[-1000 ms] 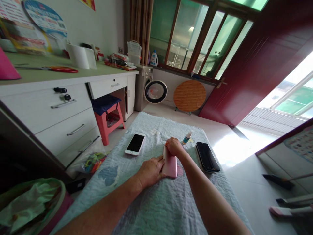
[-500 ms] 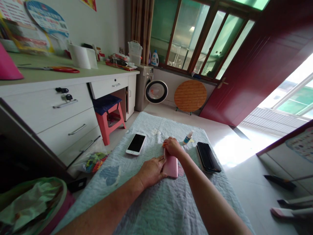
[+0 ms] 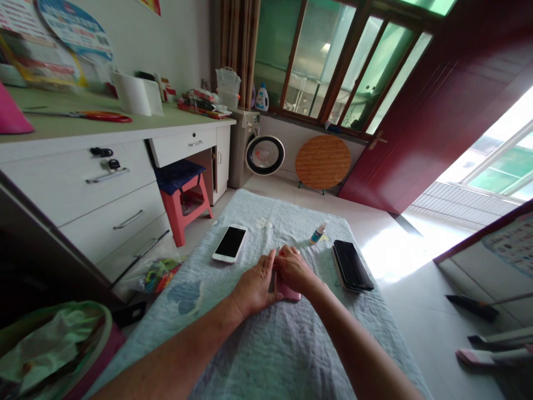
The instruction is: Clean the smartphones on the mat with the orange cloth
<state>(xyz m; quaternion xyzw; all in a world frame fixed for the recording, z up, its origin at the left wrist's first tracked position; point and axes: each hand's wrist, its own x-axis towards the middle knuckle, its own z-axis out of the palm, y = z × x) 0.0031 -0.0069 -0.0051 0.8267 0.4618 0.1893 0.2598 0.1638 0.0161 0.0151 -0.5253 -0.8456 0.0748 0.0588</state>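
A pink phone (image 3: 290,292) lies on the cloth-covered table, mostly hidden under both hands. My left hand (image 3: 256,284) grips its left edge, thumb near the lower end and fingers toward the upper part. My right hand (image 3: 295,269) is closed over the phone's upper half, fingers curled; whatever they pinch is hidden. To the left lies a white phone (image 3: 230,244) with a dark screen. A small spray bottle (image 3: 318,233) lies tilted beyond my right hand, and a black phone (image 3: 352,265) rests on the right side.
Blue-green cloth (image 3: 266,216) covers the table. A desk (image 3: 170,123) with drawers stands at the left, a red stool (image 3: 179,216) beside it. A bin (image 3: 110,333) is at the lower left, and a red door (image 3: 400,128) at the right.
My right hand has moved down along the pink phone, nearer my left hand. The orange bit seen at its fingertips is now hidden. My left hand's fingers have lifted a little.
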